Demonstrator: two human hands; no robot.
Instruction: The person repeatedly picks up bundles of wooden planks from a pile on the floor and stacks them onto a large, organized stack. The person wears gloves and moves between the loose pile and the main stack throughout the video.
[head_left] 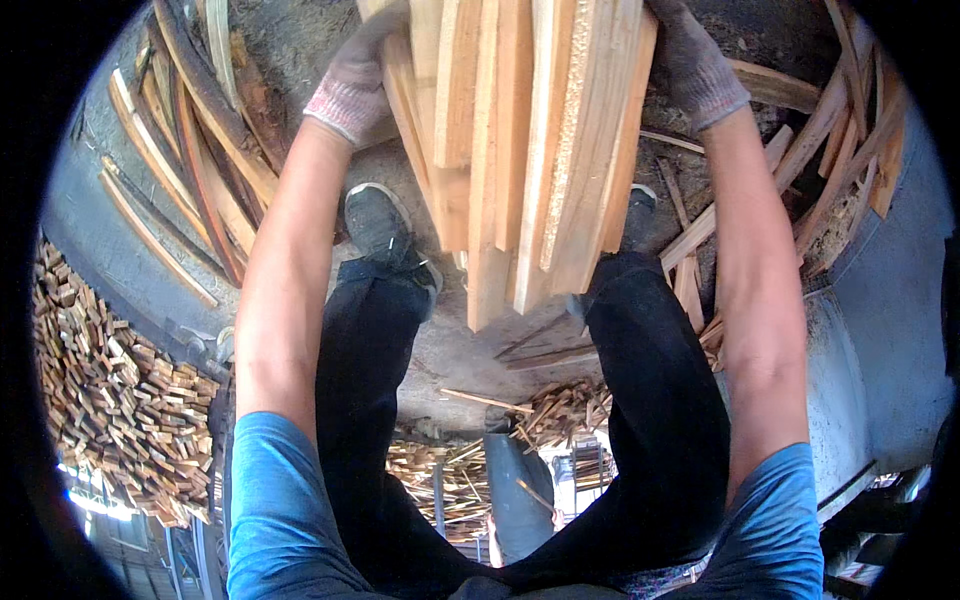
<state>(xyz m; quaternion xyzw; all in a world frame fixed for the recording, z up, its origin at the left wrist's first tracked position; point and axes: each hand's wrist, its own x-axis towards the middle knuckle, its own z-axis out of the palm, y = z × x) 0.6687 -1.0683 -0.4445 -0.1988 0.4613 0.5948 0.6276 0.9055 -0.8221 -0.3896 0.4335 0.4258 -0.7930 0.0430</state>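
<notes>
A bundle of long, pale wooden strips [510, 140] hangs between my hands, its uneven lower ends pointing toward me. My left hand [365, 75], in a dirty whitish-grey knitted glove, presses against the bundle's left side. On the opposite side my right hand [698, 70], gloved the same way, grips the bundle's right edge. Both hands are closed on the strips from the sides, though most fingers are hidden at the upper edge of the view. Below the strips are my two dark shoes [378, 222], set apart on the grey floor [440, 360].
Loose slats and bark-edged offcuts [205, 130] lie to the left. More scattered offcuts [840, 140] lie on the right, close to my right forearm. A large stack of cut wood [120, 390] stands at the lower left. Wood scraps [565, 410] show between my legs.
</notes>
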